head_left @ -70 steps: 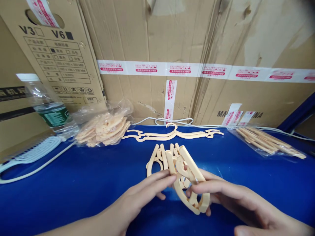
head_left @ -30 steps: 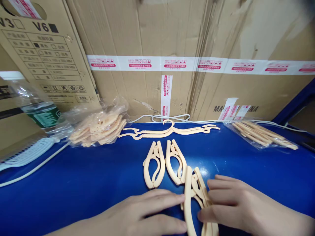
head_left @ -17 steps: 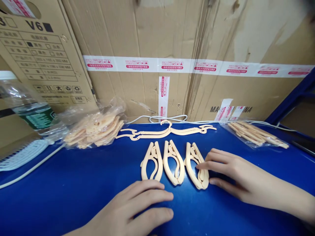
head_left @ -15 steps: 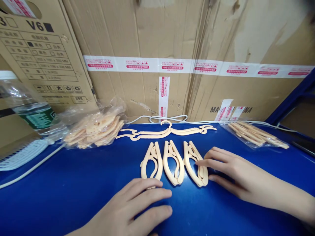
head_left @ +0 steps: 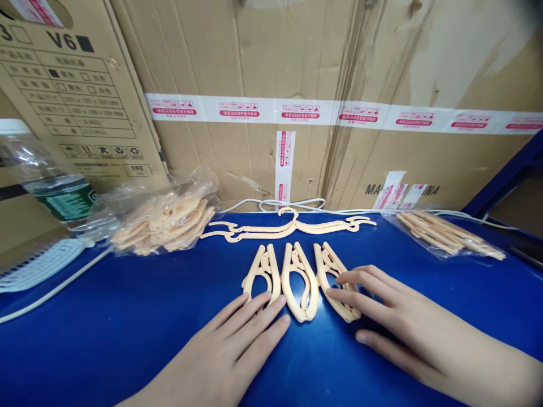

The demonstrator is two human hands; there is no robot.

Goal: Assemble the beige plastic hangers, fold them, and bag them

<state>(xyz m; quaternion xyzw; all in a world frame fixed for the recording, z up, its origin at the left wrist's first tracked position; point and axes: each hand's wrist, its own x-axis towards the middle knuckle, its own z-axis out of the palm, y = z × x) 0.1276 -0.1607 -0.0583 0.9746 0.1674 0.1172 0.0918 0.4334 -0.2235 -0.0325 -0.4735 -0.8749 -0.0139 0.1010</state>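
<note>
Three folded cream plastic hangers lie side by side on the blue table (head_left: pixel 139 339). Over the lower part of the left folded hanger (head_left: pixel 275 271) rests my left hand (head_left: pixel 231 345), its fingers outstretched. The middle folded hanger (head_left: pixel 313 282) sits untouched between my hands. My right hand (head_left: pixel 394 305) has its fingers spread over the right side of the right folded hanger (head_left: pixel 323 280), with fingertips on or just above it. Behind the row lies an unfolded hanger (head_left: pixel 271 232), its hook toward the back.
At the back left is a clear bag (head_left: pixel 165 220) of cream parts; another bag (head_left: pixel 449 232) lies back right. A water bottle (head_left: pixel 63 195) and a pale hairbrush (head_left: pixel 46 263) are at left. A white cable (head_left: pixel 237 204) runs along the cardboard boxes (head_left: pixel 237 152) behind.
My left hand has moved up and spread its fingers over the left folded hanger. My right hand has shifted slightly over the right one, which leans a little more.
</note>
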